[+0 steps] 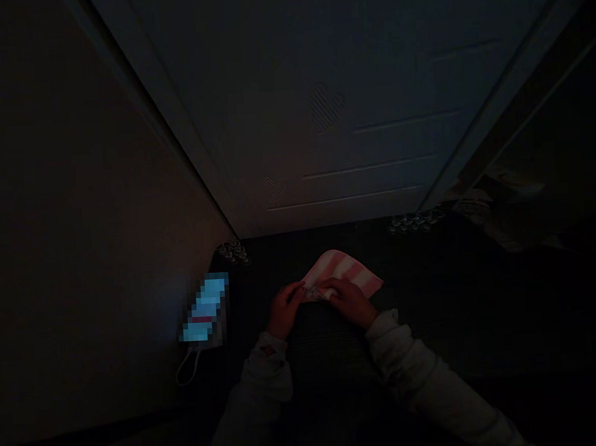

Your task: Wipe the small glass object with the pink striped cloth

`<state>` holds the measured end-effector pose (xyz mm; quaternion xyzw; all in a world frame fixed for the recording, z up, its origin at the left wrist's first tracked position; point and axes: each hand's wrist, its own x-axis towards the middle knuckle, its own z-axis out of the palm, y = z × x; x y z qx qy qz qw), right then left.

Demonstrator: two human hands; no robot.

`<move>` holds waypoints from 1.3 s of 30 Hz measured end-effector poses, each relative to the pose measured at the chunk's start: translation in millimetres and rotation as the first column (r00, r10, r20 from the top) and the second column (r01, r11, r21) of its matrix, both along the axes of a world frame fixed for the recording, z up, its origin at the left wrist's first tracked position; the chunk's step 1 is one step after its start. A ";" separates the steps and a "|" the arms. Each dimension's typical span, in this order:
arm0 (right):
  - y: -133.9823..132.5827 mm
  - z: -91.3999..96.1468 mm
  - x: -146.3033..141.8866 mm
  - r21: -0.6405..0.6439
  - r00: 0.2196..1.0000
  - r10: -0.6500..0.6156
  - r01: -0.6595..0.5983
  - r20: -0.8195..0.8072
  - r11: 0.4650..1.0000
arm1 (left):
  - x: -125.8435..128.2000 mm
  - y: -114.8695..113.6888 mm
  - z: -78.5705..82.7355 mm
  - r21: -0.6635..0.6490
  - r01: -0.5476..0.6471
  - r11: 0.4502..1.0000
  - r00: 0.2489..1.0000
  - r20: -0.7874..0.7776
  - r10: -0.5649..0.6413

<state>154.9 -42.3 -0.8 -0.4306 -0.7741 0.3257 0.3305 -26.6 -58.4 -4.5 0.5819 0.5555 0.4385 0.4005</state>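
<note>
A pink-and-white striped sheet (353,273) lies on the dark surface in front of me; in the dim light I cannot tell whether it is paper or cloth. My left hand (285,311) is closed at its lower left edge, thumb and fingers pinching it. From the other side my right hand (349,303) bends over the near part of the sheet, its fingers closed on it. Between the fingertips the sheet looks crumpled or patterned, too dark to make out. Its far edge curves upward.
A lit phone-like screen (205,308), blurred out, leans at the left, with a white cord loop (186,367) below it. Metal ring clusters (233,251) stand at the back left, others (412,222) at the back right. A pale panel (283,137) with heart reliefs rises behind.
</note>
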 end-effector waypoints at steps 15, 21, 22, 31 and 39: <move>-0.7 3.3 -1.5 0.002 0.999 -0.029 0.029 0.037 1.000 | -3.2 1.6 -5.0 -0.015 0.063 0.998 0.995 0.083 -0.061; -1.3 3.4 -1.9 0.024 0.997 -0.044 0.043 0.058 0.999 | -2.2 1.1 -0.1 -0.027 0.077 0.997 0.992 0.107 -0.073; -1.3 3.4 -1.8 0.029 0.998 -0.042 0.040 0.055 0.999 | -2.0 0.9 1.1 -0.034 0.079 0.996 0.991 0.109 -0.075; -0.9 0.9 -0.2 0.024 0.995 -0.041 0.039 0.086 0.999 | -1.4 0.5 2.3 -0.016 0.073 0.997 0.995 0.070 -0.072; -0.5 3.4 -0.6 0.016 0.999 -0.013 0.013 0.029 1.000 | 2.6 -0.1 1.2 -0.013 -0.011 1.000 0.999 -0.038 0.010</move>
